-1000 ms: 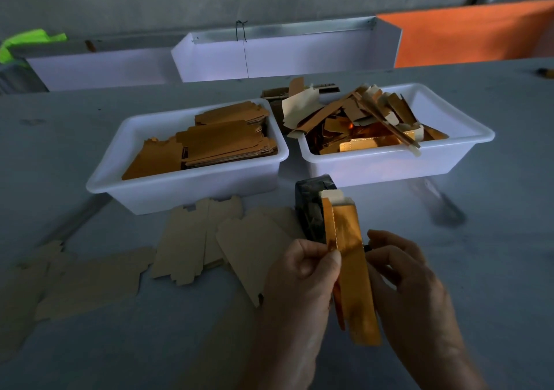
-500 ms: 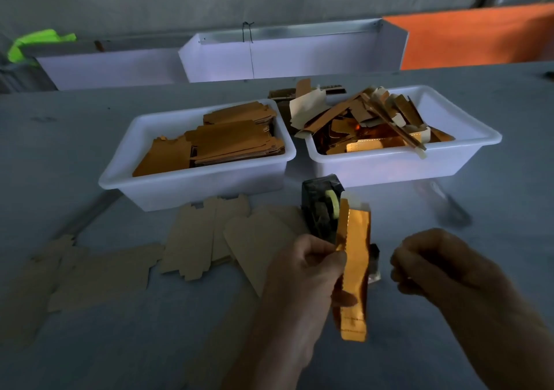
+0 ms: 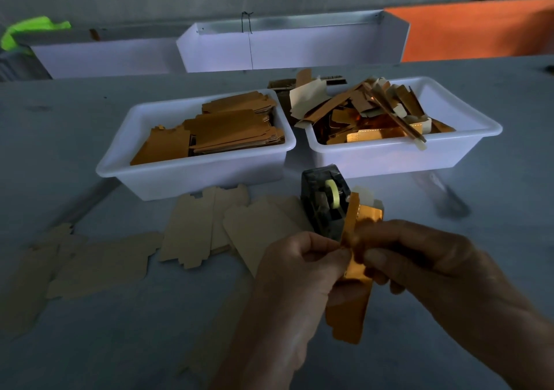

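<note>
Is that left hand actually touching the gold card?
Touching. The head view shows the left hand pinching the gold card at its edge, with no gap; the right hand grips it too.

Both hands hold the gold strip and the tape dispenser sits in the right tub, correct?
No: the head view shows the dispenser on the table, in front of the right tub. The left hand and right hand hold the strip.
</note>
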Demonstrator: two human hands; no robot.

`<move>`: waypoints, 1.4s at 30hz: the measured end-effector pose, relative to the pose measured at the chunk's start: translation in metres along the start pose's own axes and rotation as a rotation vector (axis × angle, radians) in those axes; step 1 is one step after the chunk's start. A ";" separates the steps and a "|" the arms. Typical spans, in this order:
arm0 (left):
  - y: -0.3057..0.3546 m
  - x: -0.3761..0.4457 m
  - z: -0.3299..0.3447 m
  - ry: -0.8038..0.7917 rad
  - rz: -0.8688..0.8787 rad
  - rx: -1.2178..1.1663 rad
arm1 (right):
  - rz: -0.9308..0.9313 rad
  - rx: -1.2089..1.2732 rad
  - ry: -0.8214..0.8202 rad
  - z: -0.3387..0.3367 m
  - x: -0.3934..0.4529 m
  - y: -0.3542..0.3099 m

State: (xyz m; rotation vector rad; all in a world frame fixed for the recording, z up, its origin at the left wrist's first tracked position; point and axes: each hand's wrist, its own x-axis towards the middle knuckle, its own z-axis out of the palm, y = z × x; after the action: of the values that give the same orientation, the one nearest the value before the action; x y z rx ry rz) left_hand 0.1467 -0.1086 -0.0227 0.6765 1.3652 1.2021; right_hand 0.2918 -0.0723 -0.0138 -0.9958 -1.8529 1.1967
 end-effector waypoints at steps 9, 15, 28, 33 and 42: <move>0.001 -0.005 -0.001 -0.074 0.024 0.033 | 0.085 -0.111 0.014 0.002 0.003 0.005; 0.000 -0.005 -0.001 -0.108 -0.008 0.020 | 0.082 -0.244 0.056 0.004 0.003 0.005; -0.009 -0.005 -0.001 -0.017 0.079 0.009 | 0.038 -0.381 0.119 0.012 0.004 0.001; -0.029 -0.010 0.014 0.240 0.425 0.334 | 0.011 -0.602 0.216 0.020 0.000 -0.001; -0.004 -0.017 -0.006 0.030 0.373 0.289 | 0.262 0.090 0.069 0.000 0.008 -0.006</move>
State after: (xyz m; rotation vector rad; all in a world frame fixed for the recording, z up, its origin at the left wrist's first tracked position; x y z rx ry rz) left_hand 0.1453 -0.1269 -0.0210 1.1610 1.4955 1.3184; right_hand 0.2867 -0.0666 -0.0071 -1.2412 -1.6368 1.3669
